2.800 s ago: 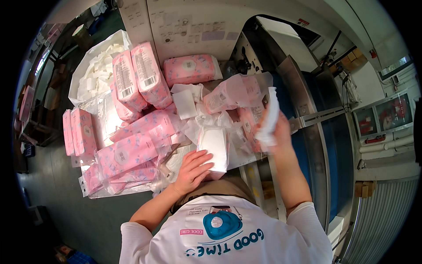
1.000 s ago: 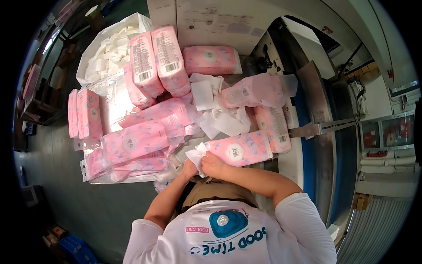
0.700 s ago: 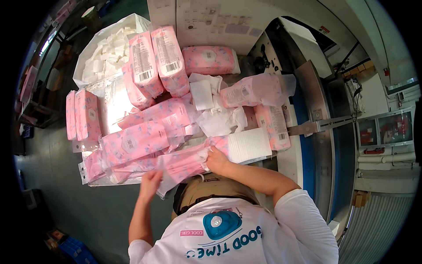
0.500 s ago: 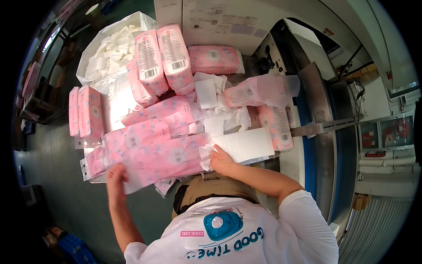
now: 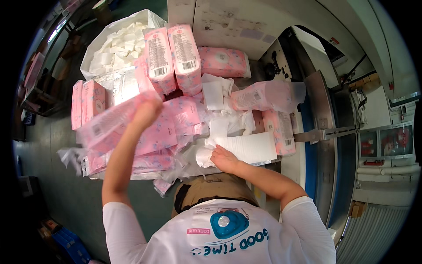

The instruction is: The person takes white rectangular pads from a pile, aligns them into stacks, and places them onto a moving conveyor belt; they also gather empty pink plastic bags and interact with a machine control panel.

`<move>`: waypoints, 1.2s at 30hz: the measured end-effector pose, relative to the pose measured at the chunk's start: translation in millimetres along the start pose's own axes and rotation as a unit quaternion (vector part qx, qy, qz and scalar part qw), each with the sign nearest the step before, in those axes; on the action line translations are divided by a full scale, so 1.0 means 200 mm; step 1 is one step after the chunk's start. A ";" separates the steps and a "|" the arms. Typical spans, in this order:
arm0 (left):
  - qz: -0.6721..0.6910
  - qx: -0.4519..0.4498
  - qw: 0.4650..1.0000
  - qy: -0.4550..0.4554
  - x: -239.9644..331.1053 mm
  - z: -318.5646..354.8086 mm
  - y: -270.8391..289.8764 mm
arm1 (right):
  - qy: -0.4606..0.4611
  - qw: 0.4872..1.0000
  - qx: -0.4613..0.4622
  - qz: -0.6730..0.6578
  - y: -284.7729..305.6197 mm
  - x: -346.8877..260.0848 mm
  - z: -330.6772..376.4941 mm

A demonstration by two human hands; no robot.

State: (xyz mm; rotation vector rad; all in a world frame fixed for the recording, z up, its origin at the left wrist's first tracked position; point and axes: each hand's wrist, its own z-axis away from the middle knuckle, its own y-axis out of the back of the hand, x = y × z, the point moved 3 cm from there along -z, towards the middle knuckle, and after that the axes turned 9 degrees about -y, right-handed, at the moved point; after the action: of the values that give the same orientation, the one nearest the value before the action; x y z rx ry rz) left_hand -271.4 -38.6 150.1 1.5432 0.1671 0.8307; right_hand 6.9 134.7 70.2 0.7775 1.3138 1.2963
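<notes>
My left hand (image 5: pixel 147 112) is raised over the left of the table, closed on one end of a translucent pink plastic bag (image 5: pixel 107 121). The bag trails left and downward, smeared by motion. Under it lies a pile of flat pink printed bags (image 5: pixel 160 134). Closer to my body, my right hand (image 5: pixel 224 159) grips the crumpled left end of a white stack of tissue (image 5: pixel 255 147). The stack lies flat along the table's front edge, its long part stretching right. My right thumb is partly hidden.
Two filled pink packs (image 5: pixel 183 53) stand upright at the back, near a white sack of tissue scraps (image 5: pixel 116 50). Another pink pack (image 5: pixel 223 62) lies behind them. A half-wrapped pack (image 5: pixel 259 95) is on the right, beside a machine with a metal arm (image 5: pixel 323 134).
My left hand has swung up and away from my body, carrying the pink bag off the tissue's left side. My right hand stays at the tissue's crumpled end.
</notes>
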 end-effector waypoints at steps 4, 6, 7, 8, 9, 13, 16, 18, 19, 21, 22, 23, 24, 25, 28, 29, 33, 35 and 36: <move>-0.038 0.148 0.978 -0.143 0.02 0.04 -0.28 | -0.042 0.982 0.021 -0.181 0.06 -0.01 -0.03; 0.038 0.220 0.965 -0.137 0.19 0.12 -0.30 | -0.083 0.950 0.104 -0.282 0.17 0.00 -0.03; 0.101 0.197 0.969 -0.112 0.30 0.17 -0.25 | -0.108 0.925 0.149 -0.331 0.23 0.04 -0.05; 0.158 0.175 0.969 -0.078 0.38 0.24 -0.22 | -0.119 0.913 0.206 -0.332 0.31 0.08 -0.09; 0.235 0.077 0.969 -0.016 0.46 0.30 -0.26 | -0.130 0.897 0.261 -0.331 0.37 0.14 -0.15; 0.420 -0.084 0.899 0.091 0.52 0.53 -0.97 | -0.226 0.937 0.232 -0.131 0.48 0.36 -0.30; 0.530 -0.041 0.837 0.129 0.52 0.55 -1.39 | -0.200 0.933 0.113 -0.278 0.42 0.42 -0.19; 0.579 -0.093 0.794 0.159 0.64 0.47 -1.32 | -0.263 0.897 0.141 -0.327 0.36 0.49 0.06; 0.588 -0.087 0.788 0.160 0.68 0.45 -1.27 | -0.329 0.871 0.179 -0.317 0.32 0.53 0.21; 0.604 -0.072 0.778 0.155 0.73 0.41 -1.22 | -0.430 0.860 0.236 -0.143 0.19 0.63 0.51; 0.592 -0.061 0.789 0.156 0.72 0.40 -1.22 | -0.432 0.862 0.246 -0.105 0.15 0.63 0.58; 0.579 -0.050 0.799 0.157 0.71 0.38 -1.23 | -0.433 0.862 0.255 -0.067 0.11 0.61 0.65; 0.566 -0.039 0.808 0.158 0.71 0.37 -1.23 | -0.435 0.861 0.262 -0.028 0.10 0.61 0.69; 0.587 -0.058 0.791 0.162 0.76 0.33 -1.18 | -0.462 0.842 0.275 -0.042 0.08 0.62 0.70; 0.608 -0.072 0.776 0.149 0.84 0.25 -1.01 | -0.511 0.791 0.319 -0.104 0.03 0.62 0.67; 0.603 -0.077 0.780 0.150 0.81 0.24 -1.01 | -0.501 0.786 0.336 -0.134 0.03 0.62 0.68; 0.623 -0.103 0.750 0.197 0.67 0.26 -0.96 | -0.536 0.727 0.364 -0.228 -0.10 0.63 0.74; 0.625 -0.124 0.735 0.233 0.67 0.25 -0.95 | -0.565 0.683 0.297 -0.354 -0.18 0.66 0.77; 0.609 -0.079 0.754 0.232 0.61 0.27 -1.01 | -0.547 0.663 0.220 -0.461 -0.12 0.63 0.68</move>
State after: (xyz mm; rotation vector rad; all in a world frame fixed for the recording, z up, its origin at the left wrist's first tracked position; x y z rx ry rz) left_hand -77.5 23.3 17.7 1.1168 -0.6316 2.1952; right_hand 116.9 283.6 41.3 0.8007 0.7235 -0.3974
